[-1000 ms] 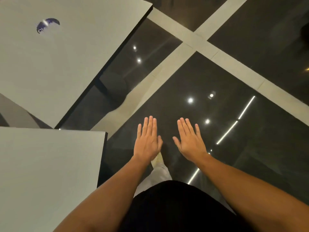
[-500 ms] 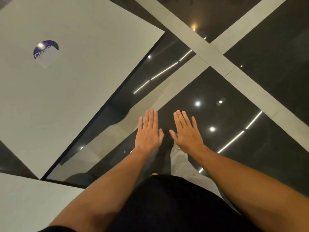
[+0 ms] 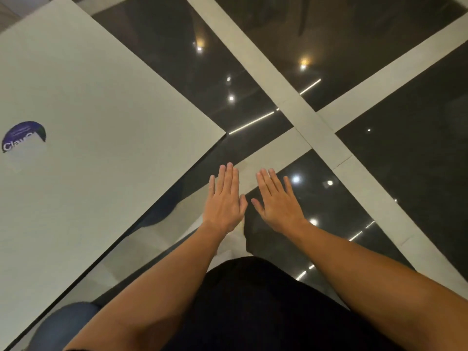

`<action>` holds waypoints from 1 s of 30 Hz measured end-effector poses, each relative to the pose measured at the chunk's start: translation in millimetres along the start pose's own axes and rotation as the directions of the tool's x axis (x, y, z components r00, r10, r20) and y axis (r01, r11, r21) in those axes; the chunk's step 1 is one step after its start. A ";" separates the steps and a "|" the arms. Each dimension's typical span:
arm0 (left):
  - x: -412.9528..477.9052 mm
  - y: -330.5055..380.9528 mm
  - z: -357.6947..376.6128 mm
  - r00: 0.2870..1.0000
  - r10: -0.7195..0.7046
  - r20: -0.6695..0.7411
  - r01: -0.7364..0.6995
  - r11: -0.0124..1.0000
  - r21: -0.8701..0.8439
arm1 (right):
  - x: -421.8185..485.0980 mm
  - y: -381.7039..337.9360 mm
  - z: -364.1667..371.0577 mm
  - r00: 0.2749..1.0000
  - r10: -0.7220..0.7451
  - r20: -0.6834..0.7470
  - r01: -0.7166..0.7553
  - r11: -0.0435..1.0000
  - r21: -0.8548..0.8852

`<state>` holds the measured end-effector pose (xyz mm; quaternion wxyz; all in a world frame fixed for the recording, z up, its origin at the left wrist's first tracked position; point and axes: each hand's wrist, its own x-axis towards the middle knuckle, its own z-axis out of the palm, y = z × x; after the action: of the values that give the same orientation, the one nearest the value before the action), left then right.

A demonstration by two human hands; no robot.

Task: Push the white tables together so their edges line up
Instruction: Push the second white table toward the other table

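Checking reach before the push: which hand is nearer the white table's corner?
The left hand, the one on the white table's side; the right hand hovers farther out over the dark floor.

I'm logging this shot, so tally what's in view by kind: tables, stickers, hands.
White tables: 1, the white table
Stickers: 1, the purple sticker on it
Hands: 2, left hand and right hand, both open and flat over the floor
Total: 4

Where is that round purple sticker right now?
The purple sticker sits on the white table at the far left of the head view, well left of the left hand, which hovers over the dark floor.
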<state>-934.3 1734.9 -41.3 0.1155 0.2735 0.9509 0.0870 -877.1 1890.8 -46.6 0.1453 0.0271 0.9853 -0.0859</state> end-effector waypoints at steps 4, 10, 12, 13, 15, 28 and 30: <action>82.1 8.9 -7.5 1.000 0.011 -0.028 -0.011 1.000 -0.005 | 67.8 40.4 -26.2 1.000 -0.015 -0.010 0.015 0.999 -0.037; 201.3 13.2 -34.0 0.999 0.021 -0.027 -0.019 0.996 0.092 | 160.8 101.9 -68.3 1.000 -0.016 0.010 0.017 0.997 -0.070; 232.6 8.9 -44.7 1.000 0.017 -0.014 -0.015 0.993 0.119 | 191.6 117.0 -85.2 1.000 -0.024 0.006 0.024 0.998 -0.053; 247.2 6.4 -49.8 1.000 0.020 -0.009 -0.019 0.992 0.124 | 206.0 123.5 -92.9 0.999 -0.035 0.005 0.035 0.998 -0.053; 274.2 1.8 -57.2 1.000 0.000 -0.005 0.001 0.993 0.117 | 236.1 136.8 -105.3 0.998 -0.067 -0.002 0.067 0.996 -0.054; 455.2 -6.4 -76.1 0.892 -0.439 -0.105 0.444 0.896 0.030 | 465.2 207.8 -172.3 0.858 -0.496 0.131 0.513 0.833 -0.207; 477.5 -9.0 -81.4 0.871 -0.480 -0.108 0.483 0.876 0.003 | 494.8 214.2 -183.7 0.832 -0.536 0.147 0.555 0.805 -0.210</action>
<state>-1353.8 1977.1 -47.5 0.0799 0.0250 0.9950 0.0552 -1385.2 2148.1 -51.9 0.1560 -0.2787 0.9476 -0.0034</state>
